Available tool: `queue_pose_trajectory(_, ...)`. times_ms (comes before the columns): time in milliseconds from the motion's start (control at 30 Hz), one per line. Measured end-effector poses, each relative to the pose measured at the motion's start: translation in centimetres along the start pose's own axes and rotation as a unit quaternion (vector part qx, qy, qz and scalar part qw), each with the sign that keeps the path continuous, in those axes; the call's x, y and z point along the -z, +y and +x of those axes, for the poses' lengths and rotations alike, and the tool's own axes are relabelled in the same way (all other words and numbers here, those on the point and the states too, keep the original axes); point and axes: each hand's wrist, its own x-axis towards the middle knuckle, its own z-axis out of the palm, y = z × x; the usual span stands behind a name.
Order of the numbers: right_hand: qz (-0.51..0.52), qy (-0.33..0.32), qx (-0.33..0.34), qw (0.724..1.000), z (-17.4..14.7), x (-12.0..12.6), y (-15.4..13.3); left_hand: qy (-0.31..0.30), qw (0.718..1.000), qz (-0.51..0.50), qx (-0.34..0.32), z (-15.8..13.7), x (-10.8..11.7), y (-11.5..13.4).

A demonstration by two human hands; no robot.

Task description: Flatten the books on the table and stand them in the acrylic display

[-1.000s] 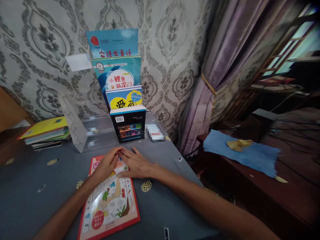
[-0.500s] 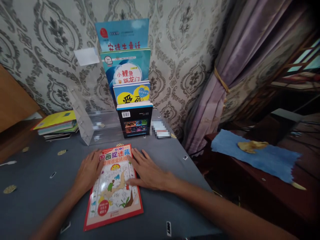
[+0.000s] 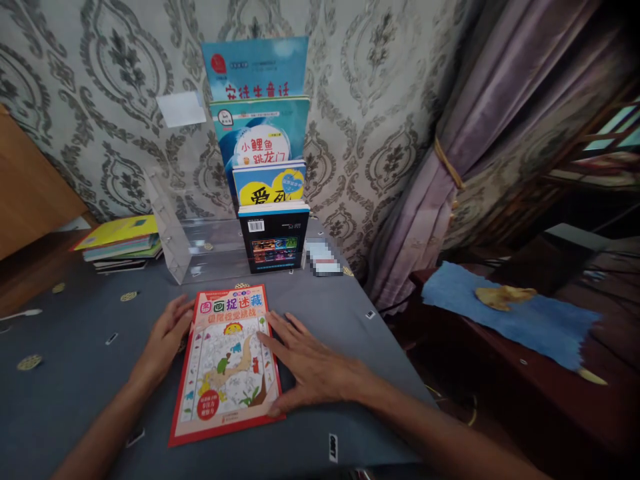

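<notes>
A red-bordered picture book lies face up on the grey-covered table, slightly tilted. My left hand rests at its upper left edge, fingers stretched forward. Along the right edge, my right hand is spread open, with fingertips on the cover and the thumb by the lower right corner. Beyond the book stands a clear stepped book rack. Its right side holds several upright books, among them a black one in front, a yellow-and-blue one, a teal one and a blue one at the back.
A stack of books sits left of the rack. A blurred-out card lies to its right. The table's right edge runs diagonally beside a tied purple curtain. A blue cloth covers part of a dark red surface at right.
My right hand has slid back along the book's right edge, its thumb moving towards the lower corner. My left hand has shifted off the cover to the left edge.
</notes>
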Motion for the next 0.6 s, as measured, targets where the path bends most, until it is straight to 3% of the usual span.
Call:
queue_pose_trajectory(167,-0.003,-0.018,-0.02,1.0,0.1,0.0,-0.1,0.05,0.969,-0.139,0.197,-3.9,-1.8,2.0)
queue_pose_trajectory(233,-0.004,-0.023,-0.026,0.999,0.1,-0.1,0.1,0.073,0.954,-0.177,0.232,-5.0,-2.4,2.7)
queue_pose_trajectory(467,0.026,-0.003,-0.028,0.999,-0.1,-0.8,1.2,0.064,0.93,-0.28,0.229,-5.2,-3.5,2.5)
queue_pose_trajectory(600,0.104,0.065,-0.054,0.991,0.0,-1.4,1.6,0.012,0.933,-0.313,0.177,-4.7,-3.7,1.2)
